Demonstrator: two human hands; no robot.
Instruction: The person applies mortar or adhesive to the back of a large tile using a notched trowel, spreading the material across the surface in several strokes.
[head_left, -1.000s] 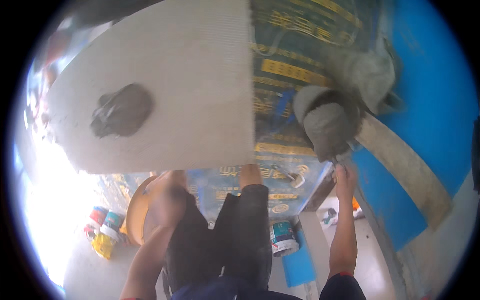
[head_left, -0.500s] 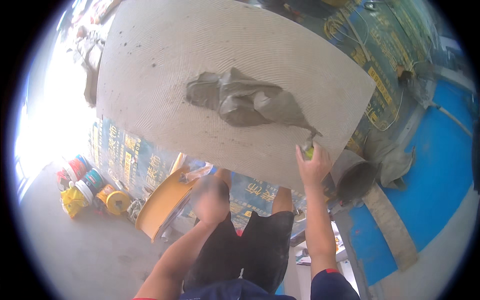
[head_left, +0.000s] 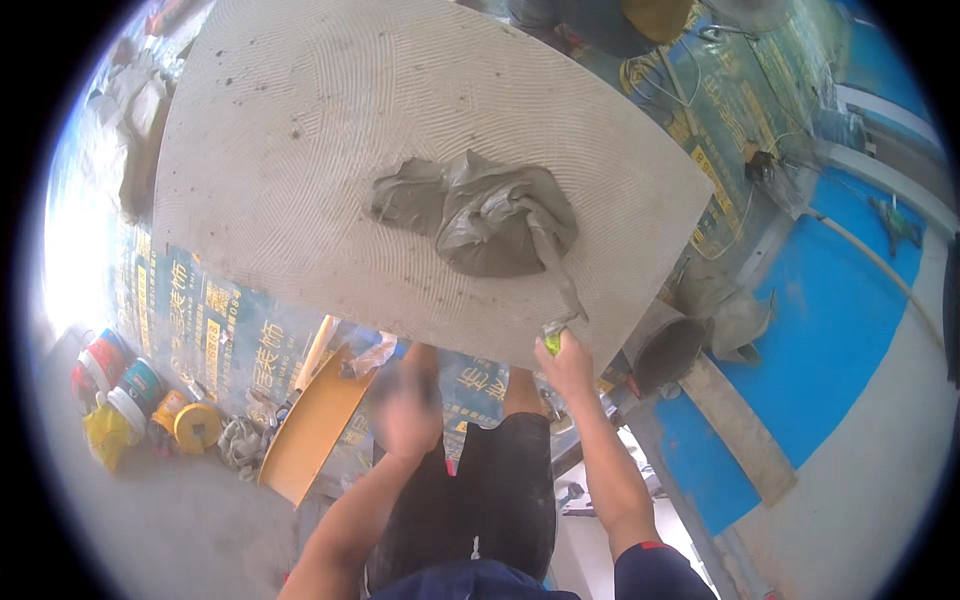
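Note:
A large tile (head_left: 330, 110) coated with combed grey mortar lies flat before me. Near its middle sits a heap of wet grey mortar (head_left: 490, 245). My right hand (head_left: 570, 367), at the tile's near right edge, is closed round the yellow-green handle of a trowel (head_left: 553, 341). The trowel's mortar-smeared blade reaches away from me into the heap, its far end covered or hard to make out. Above my left knee hangs my left hand (head_left: 410, 425), apart from the tile. Its fingers are blurred, so whether it holds anything cannot be seen.
At the left stand paint-like buckets (head_left: 137, 385), a yellow bag (head_left: 107, 435) and a yellow tape roll (head_left: 198, 428). A yellow curved panel (head_left: 310, 440) leans near my left knee. On the right are a dark bucket (head_left: 665, 350), a board (head_left: 735, 430) and blue sheeting (head_left: 810, 320).
My right hand and the trowel have moved left and slightly nearer to me. The mortar, stretched toward the right before, is now gathered into a rounder heap. The whole view has shifted somewhat.

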